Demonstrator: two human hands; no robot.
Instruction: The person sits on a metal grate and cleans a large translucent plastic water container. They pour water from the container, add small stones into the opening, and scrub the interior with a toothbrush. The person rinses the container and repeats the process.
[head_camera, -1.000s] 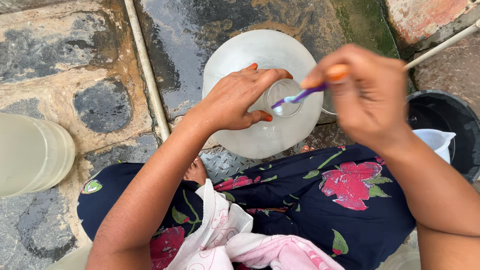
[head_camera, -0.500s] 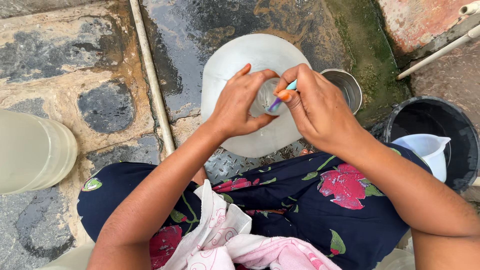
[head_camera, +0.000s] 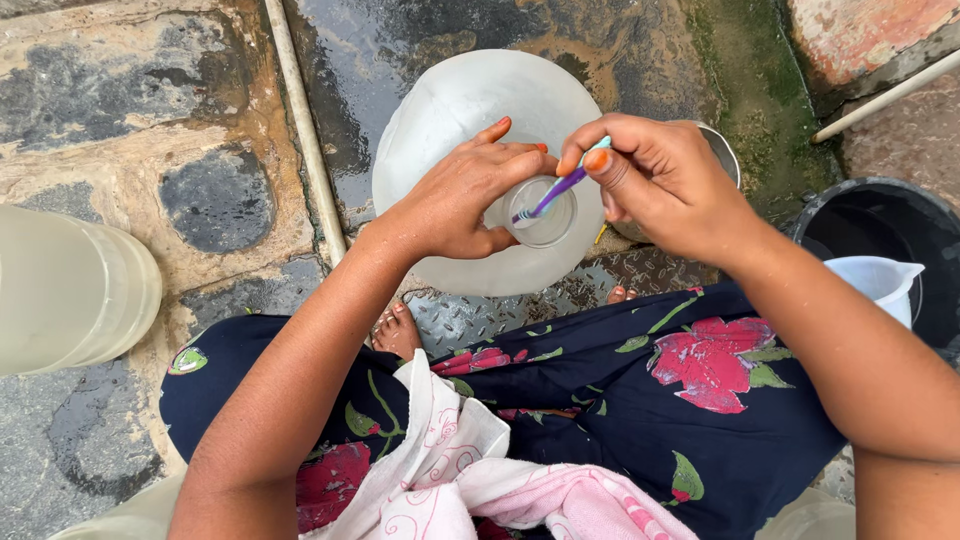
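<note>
Nearest us, a pink-and-white cloth (head_camera: 480, 470) lies on our lap over a dark floral dress (head_camera: 640, 400). Beyond it, our left hand (head_camera: 470, 195) curls around the neck of the big white water jug (head_camera: 450, 110) standing on the wet stone floor (head_camera: 180, 130). Our right hand (head_camera: 665, 180) pinches a purple toothbrush (head_camera: 555, 190), its head dipping into the jug's mouth. A black bucket (head_camera: 900, 220) holding a white cup (head_camera: 885, 280) stands right, and a metal cup (head_camera: 722, 150) peeks out behind the right hand.

Our arms are bare, wet with droplets, and our nails are painted orange. We wear a dark navy skirt (head_camera: 620, 400) printed with red flowers and green leaves. Our toes (head_camera: 395, 325) are bare.
</note>
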